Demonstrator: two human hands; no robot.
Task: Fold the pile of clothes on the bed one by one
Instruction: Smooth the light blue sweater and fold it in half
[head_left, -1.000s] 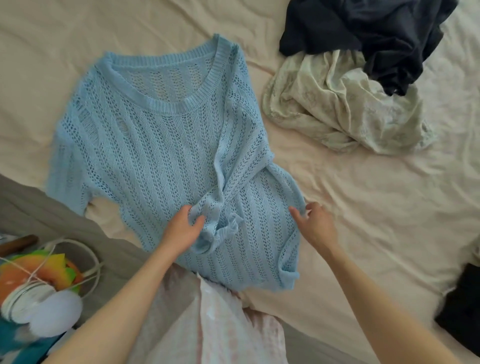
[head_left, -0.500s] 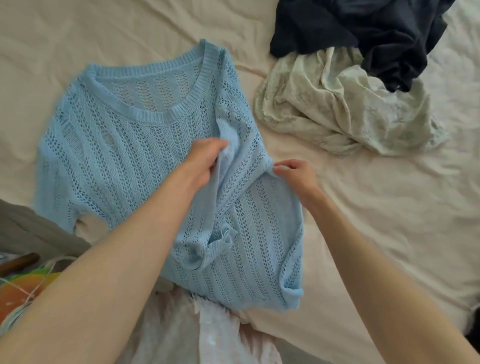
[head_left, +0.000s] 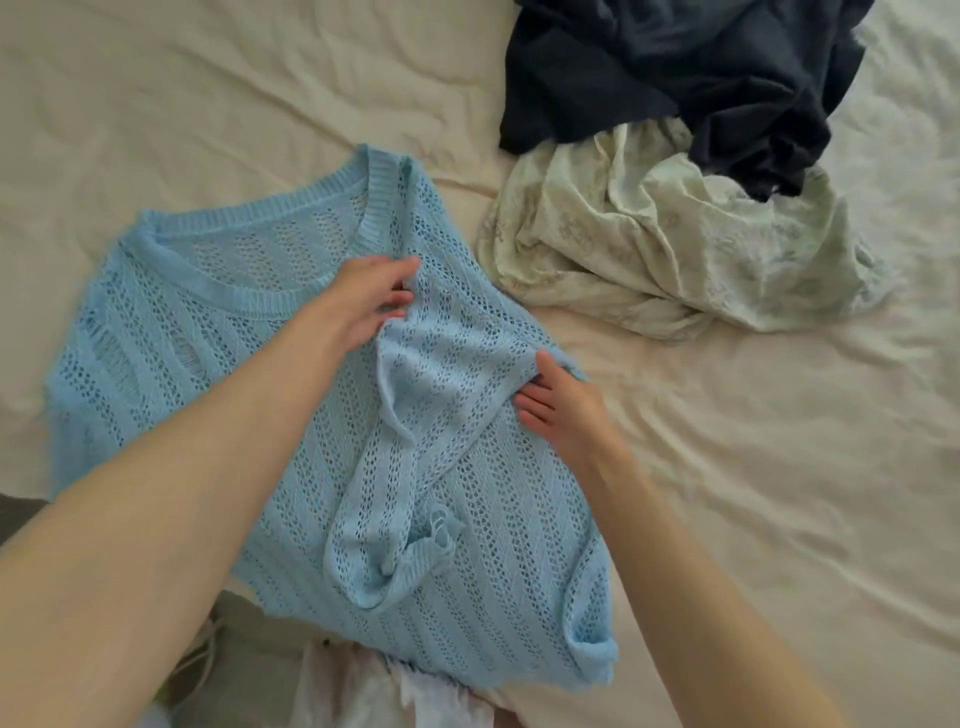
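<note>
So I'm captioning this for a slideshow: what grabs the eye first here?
The light blue knit sweater spread on the cream bedsheet, its sleeve folded across the front. The left hand and right hand both rest on it. Upper right, a dark navy garment lies heaped over a pale floral one.
</note>
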